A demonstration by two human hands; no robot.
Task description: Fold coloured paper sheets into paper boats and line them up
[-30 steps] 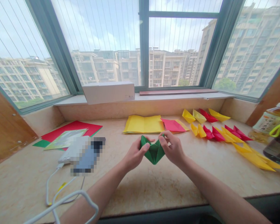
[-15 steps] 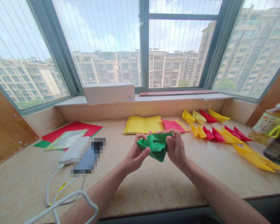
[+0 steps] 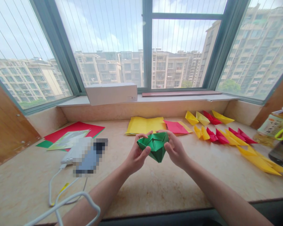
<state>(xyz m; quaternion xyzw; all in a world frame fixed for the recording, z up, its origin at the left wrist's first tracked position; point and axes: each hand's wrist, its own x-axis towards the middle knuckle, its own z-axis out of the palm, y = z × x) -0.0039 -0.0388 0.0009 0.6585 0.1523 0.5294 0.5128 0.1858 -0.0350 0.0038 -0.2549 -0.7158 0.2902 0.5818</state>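
A green folded paper piece [image 3: 157,146], with a hollow top and a pointed bottom, is held above the counter between both hands. My left hand [image 3: 138,153] grips its left corner, thumb on the near face and fingers behind. At the right side, my right hand [image 3: 175,147] pinches the edge with the thumb in front; its fingers are partly hidden behind the paper. Just beyond the hands lie yellow paper sheets [image 3: 143,125] with a crease down the middle, and a pink sheet [image 3: 176,127] beside them.
Several folded paper boats, such as a yellow one [image 3: 191,118] and a red one [image 3: 211,117], stand at the right. A bottle [image 3: 274,122] is at the far right. On the left are red paper [image 3: 70,128], a blurred phone [image 3: 91,157] and a white cable [image 3: 89,199].
The right hand has shifted slightly left, and the green paper's right corner has drawn in, leaving the piece narrower. The left hand keeps its hold. The view has moved slightly.
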